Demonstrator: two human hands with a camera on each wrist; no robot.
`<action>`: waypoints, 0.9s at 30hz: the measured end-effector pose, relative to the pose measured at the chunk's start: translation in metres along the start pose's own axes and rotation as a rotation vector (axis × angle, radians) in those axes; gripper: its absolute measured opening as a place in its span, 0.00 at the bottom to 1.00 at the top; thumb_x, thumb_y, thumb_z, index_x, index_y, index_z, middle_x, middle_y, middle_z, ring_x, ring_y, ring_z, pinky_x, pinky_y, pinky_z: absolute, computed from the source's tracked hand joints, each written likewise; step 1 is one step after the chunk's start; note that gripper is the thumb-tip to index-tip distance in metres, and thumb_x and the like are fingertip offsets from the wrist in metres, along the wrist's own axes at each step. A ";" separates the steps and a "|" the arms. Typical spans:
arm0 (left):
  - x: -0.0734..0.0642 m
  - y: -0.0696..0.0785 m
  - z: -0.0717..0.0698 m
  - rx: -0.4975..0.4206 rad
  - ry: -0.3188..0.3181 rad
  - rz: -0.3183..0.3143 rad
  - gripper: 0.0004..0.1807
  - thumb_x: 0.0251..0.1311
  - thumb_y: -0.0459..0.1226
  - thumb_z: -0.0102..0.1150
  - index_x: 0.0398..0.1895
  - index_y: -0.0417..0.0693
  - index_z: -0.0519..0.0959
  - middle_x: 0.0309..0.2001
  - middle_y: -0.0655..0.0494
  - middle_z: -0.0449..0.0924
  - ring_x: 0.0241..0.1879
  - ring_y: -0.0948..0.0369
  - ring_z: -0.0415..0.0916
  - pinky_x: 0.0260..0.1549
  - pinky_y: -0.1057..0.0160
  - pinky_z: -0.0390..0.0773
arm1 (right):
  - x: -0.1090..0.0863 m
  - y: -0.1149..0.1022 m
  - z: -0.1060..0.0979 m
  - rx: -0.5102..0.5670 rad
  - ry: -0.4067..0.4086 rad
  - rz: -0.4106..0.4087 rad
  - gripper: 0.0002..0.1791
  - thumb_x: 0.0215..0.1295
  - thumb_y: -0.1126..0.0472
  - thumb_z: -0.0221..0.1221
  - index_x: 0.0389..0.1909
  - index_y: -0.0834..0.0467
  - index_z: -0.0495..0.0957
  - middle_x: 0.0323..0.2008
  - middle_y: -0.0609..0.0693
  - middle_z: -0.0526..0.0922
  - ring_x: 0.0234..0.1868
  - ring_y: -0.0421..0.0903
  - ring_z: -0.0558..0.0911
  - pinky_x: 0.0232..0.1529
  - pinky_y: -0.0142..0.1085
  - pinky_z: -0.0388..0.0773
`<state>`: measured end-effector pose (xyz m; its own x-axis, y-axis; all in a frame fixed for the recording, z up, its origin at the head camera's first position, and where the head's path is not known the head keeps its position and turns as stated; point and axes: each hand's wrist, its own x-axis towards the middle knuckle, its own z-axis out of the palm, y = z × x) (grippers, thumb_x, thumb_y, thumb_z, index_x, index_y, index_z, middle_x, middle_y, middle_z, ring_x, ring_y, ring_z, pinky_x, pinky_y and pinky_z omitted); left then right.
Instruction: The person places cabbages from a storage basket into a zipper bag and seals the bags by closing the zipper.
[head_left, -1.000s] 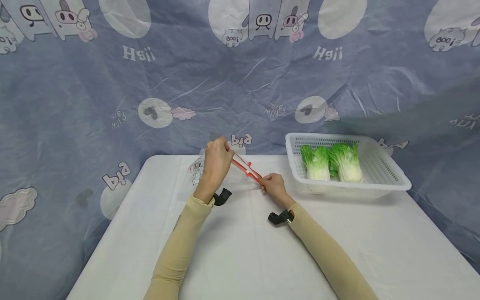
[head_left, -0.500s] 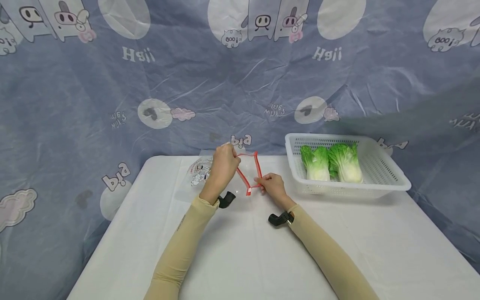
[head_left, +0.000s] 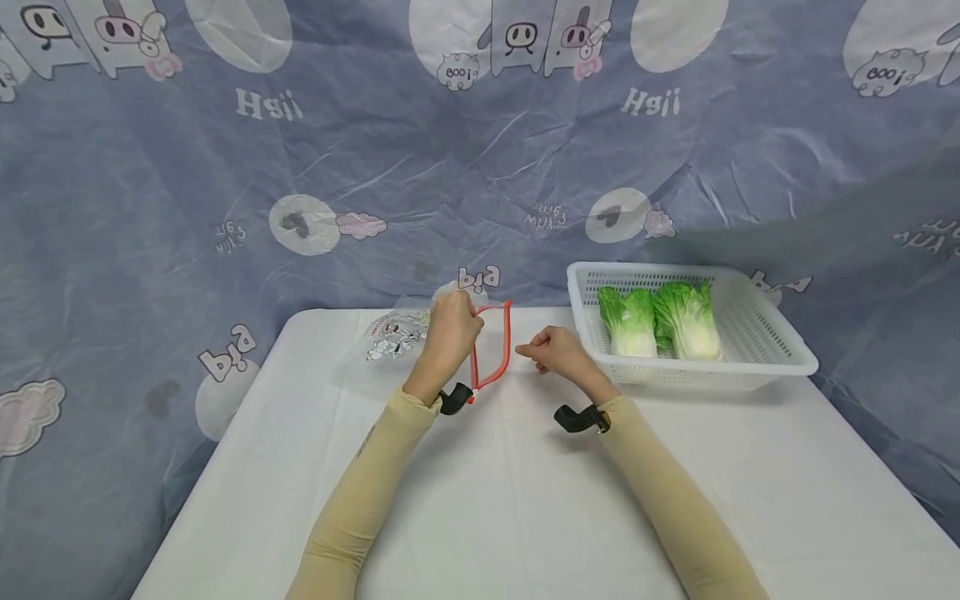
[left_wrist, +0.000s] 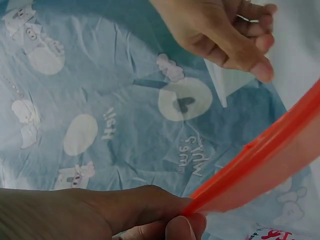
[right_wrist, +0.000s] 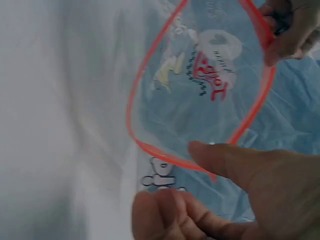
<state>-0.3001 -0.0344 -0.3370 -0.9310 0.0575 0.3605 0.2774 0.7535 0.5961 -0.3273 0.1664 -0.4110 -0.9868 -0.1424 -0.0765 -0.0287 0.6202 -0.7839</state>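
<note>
A clear plastic zip bag [head_left: 395, 335] with cartoon print and a red zip edge [head_left: 507, 342] is held up over the table. Its mouth gapes wide, facing right. My left hand [head_left: 453, 332] pinches the red edge between thumb and fingers, as the left wrist view shows at the edge's near end [left_wrist: 235, 175]. Just right of the mouth is my right hand [head_left: 558, 352], holding nothing. In the right wrist view its thumb [right_wrist: 220, 157] and fingers [right_wrist: 162, 215] stand apart near the red rim; whether the thumb touches it I cannot tell.
A white perforated basket [head_left: 772, 337] stands at the table's back right. Inside are a leafy cabbage [head_left: 632, 325] and another cabbage [head_left: 688, 325]. A patterned blue-grey cloth [head_left: 450, 167] hangs behind the white table [head_left: 510, 500].
The bag's mouth has gone from a narrow slit to a wide opening. My right hand has let go of the red edge and moved slightly right; my left hand moved a little right, still pinching.
</note>
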 end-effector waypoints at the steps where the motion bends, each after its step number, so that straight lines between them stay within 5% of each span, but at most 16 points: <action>1: 0.000 0.000 0.000 -0.005 -0.003 0.002 0.26 0.49 0.22 0.54 0.04 0.50 0.55 0.09 0.62 0.46 0.12 0.65 0.44 0.12 0.69 0.51 | -0.004 -0.004 -0.008 -0.025 -0.040 -0.009 0.20 0.61 0.48 0.64 0.37 0.62 0.76 0.32 0.61 0.82 0.24 0.47 0.84 0.39 0.47 0.83; 8: 0.002 -0.002 0.001 -0.025 -0.057 -0.001 0.27 0.46 0.23 0.56 0.04 0.51 0.54 0.10 0.62 0.45 0.13 0.66 0.43 0.14 0.68 0.51 | -0.029 -0.030 -0.066 -0.060 -0.214 0.014 0.18 0.63 0.50 0.62 0.34 0.64 0.79 0.24 0.52 0.79 0.24 0.46 0.83 0.32 0.38 0.83; 12: 0.000 -0.003 0.002 -0.059 -0.099 -0.027 0.26 0.49 0.24 0.58 0.06 0.50 0.56 0.09 0.62 0.48 0.13 0.65 0.47 0.16 0.67 0.57 | -0.030 -0.025 -0.107 -0.022 -0.172 0.033 0.23 0.64 0.48 0.61 0.39 0.67 0.77 0.29 0.54 0.81 0.30 0.47 0.84 0.39 0.41 0.83; 16: -0.002 -0.003 0.001 -0.083 -0.135 -0.049 0.24 0.52 0.25 0.60 0.07 0.49 0.60 0.08 0.61 0.53 0.12 0.65 0.51 0.19 0.66 0.62 | -0.016 -0.002 -0.142 -0.085 -0.106 0.107 0.25 0.63 0.41 0.60 0.26 0.61 0.72 0.27 0.50 0.78 0.32 0.45 0.83 0.45 0.41 0.80; 20: -0.003 -0.003 0.000 -0.077 -0.157 -0.059 0.24 0.52 0.26 0.60 0.06 0.49 0.61 0.08 0.60 0.55 0.12 0.64 0.53 0.20 0.65 0.64 | -0.003 0.017 -0.162 -0.199 -0.089 0.215 0.29 0.59 0.35 0.60 0.20 0.53 0.60 0.17 0.42 0.63 0.22 0.40 0.72 0.36 0.37 0.76; 27: -0.002 0.000 0.002 -0.069 -0.188 -0.056 0.24 0.52 0.27 0.61 0.05 0.49 0.62 0.07 0.60 0.59 0.11 0.64 0.57 0.18 0.66 0.65 | 0.014 0.035 -0.177 -0.365 -0.118 0.333 0.28 0.61 0.35 0.56 0.21 0.54 0.61 0.11 0.40 0.55 0.13 0.36 0.56 0.21 0.32 0.61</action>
<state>-0.2985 -0.0335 -0.3390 -0.9716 0.1426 0.1889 0.2332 0.7126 0.6616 -0.3705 0.3228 -0.3300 -0.9279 0.0358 -0.3711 0.2099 0.8729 -0.4405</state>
